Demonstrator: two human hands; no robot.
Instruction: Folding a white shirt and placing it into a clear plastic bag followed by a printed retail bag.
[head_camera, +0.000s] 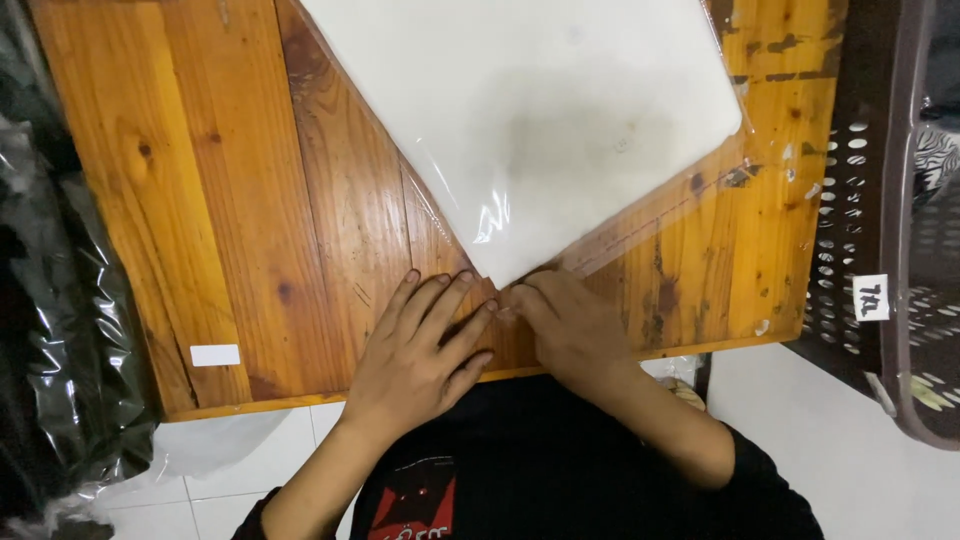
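Note:
A white folded item (540, 110) sits inside a clear plastic bag (690, 215) on a wooden table (230, 200), turned so one corner points toward me. My left hand (420, 350) lies flat on the bag's near corner, fingers spread and pressing down. Beside it, my right hand (570, 325) presses on the same corner, fingertips meeting the left hand's at the clear flap. Neither hand grips anything.
A dark perforated plastic basket (880, 230) with a small white tag stands at the right. Crinkled dark plastic-wrapped bundles (60, 330) lie at the left. A small white sticker (215, 355) lies near the table's front edge. White tiled floor shows below.

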